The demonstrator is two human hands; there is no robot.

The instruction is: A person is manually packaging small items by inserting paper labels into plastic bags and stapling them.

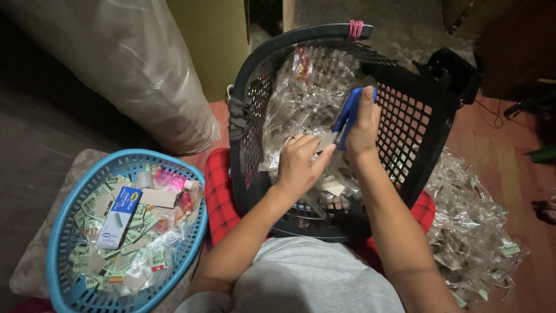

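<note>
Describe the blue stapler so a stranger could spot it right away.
Find the black mesh basket in the middle, full of clear plastic packets. Above it, the right hand grips the blue stapler, closing on a small card. It is the only solid blue thing there.

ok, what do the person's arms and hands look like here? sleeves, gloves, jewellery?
Both forearms are bare, with no sleeves reaching them and no gloves. The left hand wears a thin ring on one finger. The right hand shows no ring, watch or band that can be made out. A light grey shirt covers the torso below the arms.
</note>
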